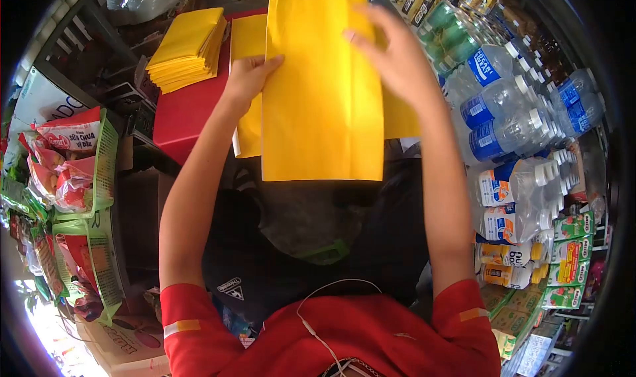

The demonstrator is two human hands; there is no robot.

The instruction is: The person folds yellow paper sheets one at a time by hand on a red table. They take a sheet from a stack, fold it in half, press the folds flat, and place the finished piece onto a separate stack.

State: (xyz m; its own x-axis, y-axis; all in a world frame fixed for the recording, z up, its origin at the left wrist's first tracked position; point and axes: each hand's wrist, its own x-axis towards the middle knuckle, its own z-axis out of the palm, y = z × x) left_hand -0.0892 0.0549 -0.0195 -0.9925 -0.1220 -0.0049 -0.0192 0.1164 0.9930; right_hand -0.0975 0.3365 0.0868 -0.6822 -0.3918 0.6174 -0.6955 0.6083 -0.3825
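A long yellow paper sheet (318, 99) hangs upright in front of me, with lengthwise creases on its right side. My left hand (254, 79) pinches its left edge, thumb lying on the front face. At the upper right of the sheet is my right hand (387, 52), fingers apart and slightly blurred, overlapping the right edge. Behind the held sheet, another yellow sheet (248, 42) lies across a red surface (189, 122). Farther left on that surface rests a stack of folded yellow paper (189, 42).
Plastic drink bottles (487, 138), cans (424, 2) and drink cartons (570, 258) crowd the shelves at right. On the left, green baskets (99, 171) hold snack packets (69, 135), above a cardboard box (126, 340). A white earphone cable (308, 324) runs over the red shirt.
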